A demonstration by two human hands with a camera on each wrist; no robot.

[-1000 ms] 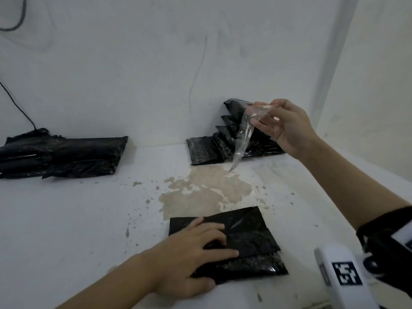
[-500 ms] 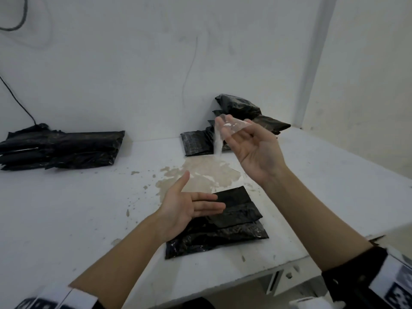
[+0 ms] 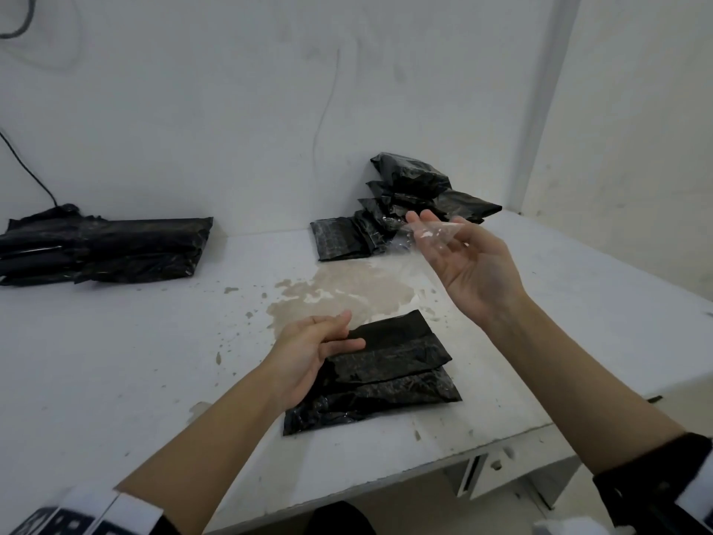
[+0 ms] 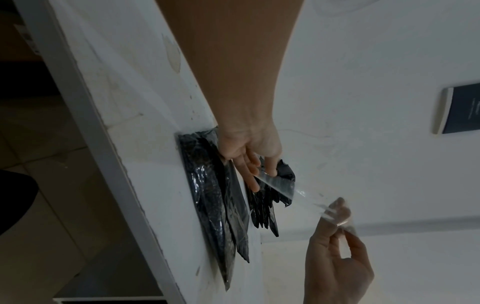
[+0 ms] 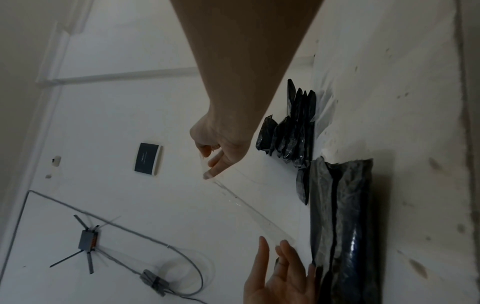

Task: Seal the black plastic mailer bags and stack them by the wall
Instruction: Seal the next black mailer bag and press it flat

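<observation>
The right hand (image 3: 468,264) pinches a clear plastic strip (image 3: 432,231) at one o'clock. The left hand (image 3: 308,353), fingers relaxed, hovers beside the black mailer bag (image 3: 386,372) at centre.

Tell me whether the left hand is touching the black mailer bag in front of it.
Cannot tell. In the head view the left hand overlaps the black mailer bag with straight fingers, but no view shows contact or a gap plainly.

From my head camera the room looks evenly and softly lit, with no hard shadows on the white table (image 3: 115,361); straight edges bow toward the frame corners. Small glints sit on the glossy black mailer bag (image 3: 370,376) at lower centre. My two wrist views are much dimmer and greyer, grainy in the dark lower left, and strongly stretched at the edges. My right hand (image 3: 463,264) is slightly motion-blurred.
</observation>
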